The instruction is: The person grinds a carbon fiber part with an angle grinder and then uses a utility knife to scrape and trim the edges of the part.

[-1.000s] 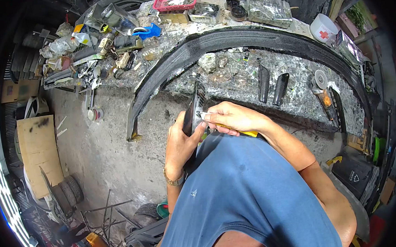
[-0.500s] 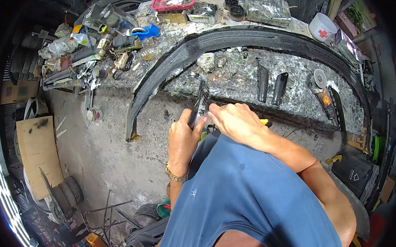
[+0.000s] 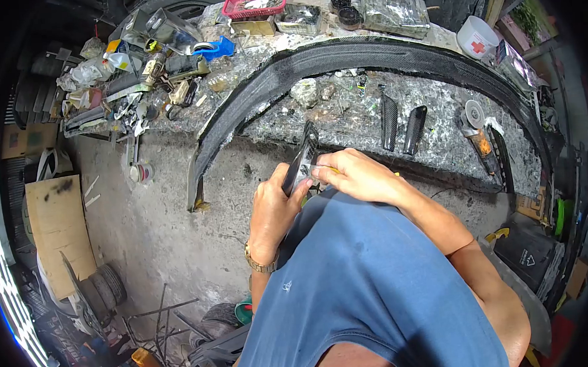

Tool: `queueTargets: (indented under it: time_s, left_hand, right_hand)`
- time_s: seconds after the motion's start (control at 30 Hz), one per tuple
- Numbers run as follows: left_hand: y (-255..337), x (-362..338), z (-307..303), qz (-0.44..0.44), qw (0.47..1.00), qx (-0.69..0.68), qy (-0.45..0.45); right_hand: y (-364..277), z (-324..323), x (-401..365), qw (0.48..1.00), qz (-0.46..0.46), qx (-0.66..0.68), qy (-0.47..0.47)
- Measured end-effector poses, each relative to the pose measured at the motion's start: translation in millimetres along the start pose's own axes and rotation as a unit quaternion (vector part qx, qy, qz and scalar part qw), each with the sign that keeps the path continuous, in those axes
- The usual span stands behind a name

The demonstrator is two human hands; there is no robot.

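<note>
My left hand (image 3: 270, 201) is closed around the lower end of a narrow black carbon-fibre piece (image 3: 302, 158), its thumb along the near side. The piece tilts up and away from me, in front of the workbench edge. My right hand (image 3: 361, 174) is closed on a slim yellow tool (image 3: 335, 171), apparently a utility knife, mostly hidden by the fingers. Its fingertips are at the right edge of the piece; I cannot see the blade. Two similar carbon-fibre pieces, one left (image 3: 389, 122) and one right (image 3: 415, 130), lie on the bench.
A long curved carbon-fibre panel (image 3: 340, 50) arches over the stained workbench (image 3: 344, 118). An angle grinder (image 3: 482, 140) lies at the right. Along the back stand a pink basket (image 3: 238, 5), a blue tape dispenser (image 3: 218, 49) and a white tub (image 3: 478, 35). Cardboard (image 3: 58, 232) leans at left.
My right hand has turned and drawn back slightly, and the yellow tool now shows between its fingers. The carbon-fibre piece has tilted a little to the right in my left hand.
</note>
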State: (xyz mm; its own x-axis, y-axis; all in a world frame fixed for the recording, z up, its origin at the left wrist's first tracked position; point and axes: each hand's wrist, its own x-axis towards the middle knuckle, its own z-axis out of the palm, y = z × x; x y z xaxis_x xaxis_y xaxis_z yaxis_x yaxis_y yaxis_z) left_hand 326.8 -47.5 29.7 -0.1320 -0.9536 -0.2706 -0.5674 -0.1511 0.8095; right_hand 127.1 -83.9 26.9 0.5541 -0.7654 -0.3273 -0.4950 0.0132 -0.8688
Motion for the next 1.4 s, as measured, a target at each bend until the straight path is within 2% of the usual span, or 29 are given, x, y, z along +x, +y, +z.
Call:
queueTargets:
  time_s: [0.07,0.1,0.17,0.2,0.23,0.27,0.3,0.33,0.37,0.4,0.43,0.5,0.53,0.57,0.63,0.67,0.93,1.03,1.13,1.2,1.27,1.3,1.37,1.4]
  left_hand:
    - [-7.3,-0.3,3.6,0.03,0.987,0.153,0.038]
    - [-12.1,-1.0,4.7,0.029,0.987,0.152,0.037]
    - [-22.8,-1.1,6.2,0.046,0.968,0.241,0.049]
    - [-28.7,-0.3,7.7,0.045,0.968,0.241,0.052]
    - [-34.7,0.4,7.8,0.017,0.984,0.172,0.033]
    - [-37.1,2.3,6.5,-0.009,0.995,0.102,0.013]
    - [-34.3,3.0,5.0,-0.007,0.995,0.103,0.011]
    - [-29.6,2.7,3.8,-0.031,0.999,-0.022,0.004]
    - [-26.8,3.3,2.9,-0.054,0.988,-0.147,-0.001]
    - [-29.3,4.4,2.9,-0.039,0.982,-0.186,0.007]
    - [-28.6,4.7,1.9,-0.038,0.982,-0.185,0.008]
    - [-24.6,7.8,0.6,0.001,0.987,-0.157,0.046]
    - [-18.6,7.8,1.3,0.001,0.986,-0.153,0.062]
    - [-15.2,8.5,2.4,0.003,0.987,-0.151,0.061]
    - [-6.6,9.9,3.4,0.054,0.993,-0.048,0.097]
    - [3.1,8.1,4.4,0.031,0.994,-0.021,0.103]
    - [2.3,17.1,31.1,0.067,0.984,0.07,0.152]
    - [7.8,20.9,40.2,0.062,0.983,0.065,0.16]
    - [16.7,23.8,48.0,0.041,0.987,0.012,0.153]
    - [25.7,24.6,55.3,0.014,0.985,-0.084,0.148]
    - [25.1,27.1,64.4,0.026,0.987,-0.03,0.154]
    - [25.7,28.2,68.5,0.038,0.986,0.024,0.16]
    - [33.1,29.4,74.3,0.03,0.987,0.008,0.158]
    - [37.5,30.4,77.3,0.022,0.988,-0.012,0.155]
  right_hand:
    - [-9.6,5.5,-4.9,0.982,-0.027,-0.169,0.078]
    - [-11.9,5.4,-5.6,0.982,-0.027,-0.169,0.077]
    - [-15.3,3.7,-5.1,0.947,-0.02,-0.258,0.188]
    - [-7.0,-0.1,-2.5,0.929,-0.081,-0.264,0.248]
    - [-2.5,-5.9,-1.7,0.935,-0.098,-0.227,0.255]
    - [5.3,-11.8,-0.6,0.955,-0.102,-0.157,0.231]
    - [12.6,-14.2,0.4,0.969,-0.104,-0.087,0.205]
    - [14.8,-12.8,0.7,0.969,-0.104,-0.089,0.206]
    - [16.2,-11.5,1.7,0.981,-0.063,0.027,0.181]
    - [18.1,-8.7,3.3,0.978,-0.022,0.143,0.153]
    - [22.5,-1.7,7.0,0.978,-0.024,0.143,0.152]
    - [24.5,11.8,16.2,0.953,-0.061,0.226,0.194]
    - [20.5,13.4,16.5,0.958,-0.03,0.232,0.166]
    - [13.1,15.4,17.9,0.944,-0.014,0.299,0.138]
    - [8.7,16.9,23.9,0.927,0.008,0.36,0.104]
    - [7.0,16.2,26.9,0.926,0.006,0.362,0.106]
    - [18.0,12.0,32.2,0.932,-0.011,0.334,0.143]
    - [31.2,14.1,32.4,0.918,-0.042,0.356,0.168]
    - [37.0,3.5,22.8,0.925,-0.027,0.337,0.176]
    - [32.6,-6.3,14.9,0.922,-0.033,0.339,0.186]
    - [38.7,-12.5,11.6,0.918,-0.039,0.341,0.197]
    - [46.0,-14.8,15.0,0.93,-0.064,0.298,0.204]
    - [53.6,-20.7,15.0,0.939,-0.094,0.257,0.208]
    - [55.5,-26.3,11.6,0.947,-0.127,0.182,0.232]
